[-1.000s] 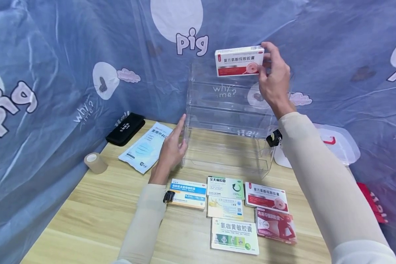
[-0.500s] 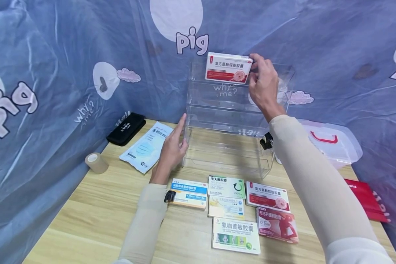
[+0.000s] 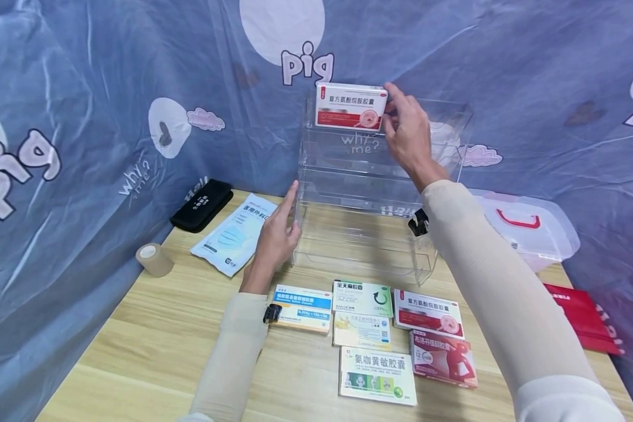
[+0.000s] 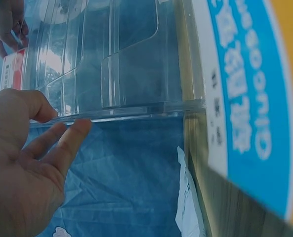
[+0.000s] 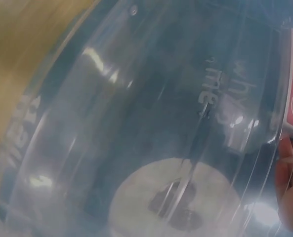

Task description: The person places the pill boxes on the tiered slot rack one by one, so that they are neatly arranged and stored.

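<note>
The right grip pinches a white-and-red oblong cardboard box, extending leftward lengthwise at the top of the clear plastic rack.

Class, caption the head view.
Left hand at the clear rack, right hand holding a medicine box near its top.

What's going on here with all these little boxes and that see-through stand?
A person's right hand holds a red-and-white medicine box upright at the top tier of a clear rack, toward its left end. I can't tell whether the box is resting on the tier. The left hand is at the rack's left side edge. More medicine boxes lie on the wooden table in front of the rack.
</note>
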Demonstrator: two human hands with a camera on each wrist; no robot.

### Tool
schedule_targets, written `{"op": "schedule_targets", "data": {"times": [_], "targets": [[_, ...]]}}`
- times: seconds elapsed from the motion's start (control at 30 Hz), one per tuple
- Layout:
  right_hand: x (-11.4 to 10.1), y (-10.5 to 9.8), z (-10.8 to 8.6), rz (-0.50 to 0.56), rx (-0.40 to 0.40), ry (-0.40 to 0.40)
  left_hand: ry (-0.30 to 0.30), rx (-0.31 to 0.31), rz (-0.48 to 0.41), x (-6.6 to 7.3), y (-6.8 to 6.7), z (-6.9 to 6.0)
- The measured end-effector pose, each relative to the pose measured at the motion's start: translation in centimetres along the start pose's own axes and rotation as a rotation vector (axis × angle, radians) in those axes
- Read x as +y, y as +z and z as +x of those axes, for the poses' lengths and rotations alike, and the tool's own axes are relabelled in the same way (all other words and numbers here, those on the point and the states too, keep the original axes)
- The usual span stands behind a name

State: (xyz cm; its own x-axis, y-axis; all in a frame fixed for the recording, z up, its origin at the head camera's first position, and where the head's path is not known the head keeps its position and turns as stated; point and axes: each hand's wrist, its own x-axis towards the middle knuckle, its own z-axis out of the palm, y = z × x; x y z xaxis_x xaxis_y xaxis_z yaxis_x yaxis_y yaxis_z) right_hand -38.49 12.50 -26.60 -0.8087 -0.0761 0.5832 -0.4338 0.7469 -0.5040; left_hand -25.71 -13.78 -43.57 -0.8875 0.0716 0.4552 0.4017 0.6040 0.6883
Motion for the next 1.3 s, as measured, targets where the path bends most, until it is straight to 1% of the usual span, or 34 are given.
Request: {"op": "schedule_targets", "data": {"times": [0.1,0.2,0.33,0.5,0.67,0.83,0.97,1.1,1.3], "targets": [[-0.3,0.2,0.1,-0.007,-0.021,-0.021,0.001,0.007,0.0,0.0,0.2,0.0],[-0.6,0.1,0.1,-0.009,-0.044,-0.012,0.001,0.008,-0.001,0.1,0.3,0.0],[-0.6,-0.2,0.0,-0.008,-0.047,-0.001,0.001,0.002,-0.003,0.5,0.4,0.1],[-0.5,0.0,0.0,0.003,-0.077,-0.027,-0.01,0.005,0.005,0.4,0.2,0.1],[-0.5,0.3,-0.3,-0.006,-0.101,-0.034,-0.024,0.007,-0.001,0.3,0.1,0.0],[-0.4,0.3,-0.5,-0.009,-0.096,-0.056,-0.03,0.022,0.006,0.7,0.2,0.0],[-0.2,0.1,-0.8,-0.015,-0.09,-0.068,-0.032,0.019,0.019,0.8,0.3,0.1],[-0.1,0.0,-0.9,-0.009,-0.1,-0.066,-0.033,0.022,0.031,0.8,0.3,0.0],[-0.2,0.0,-0.9,-0.039,-0.1,-0.059,-0.035,0.028,0.034,0.8,0.1,0.1]]}}
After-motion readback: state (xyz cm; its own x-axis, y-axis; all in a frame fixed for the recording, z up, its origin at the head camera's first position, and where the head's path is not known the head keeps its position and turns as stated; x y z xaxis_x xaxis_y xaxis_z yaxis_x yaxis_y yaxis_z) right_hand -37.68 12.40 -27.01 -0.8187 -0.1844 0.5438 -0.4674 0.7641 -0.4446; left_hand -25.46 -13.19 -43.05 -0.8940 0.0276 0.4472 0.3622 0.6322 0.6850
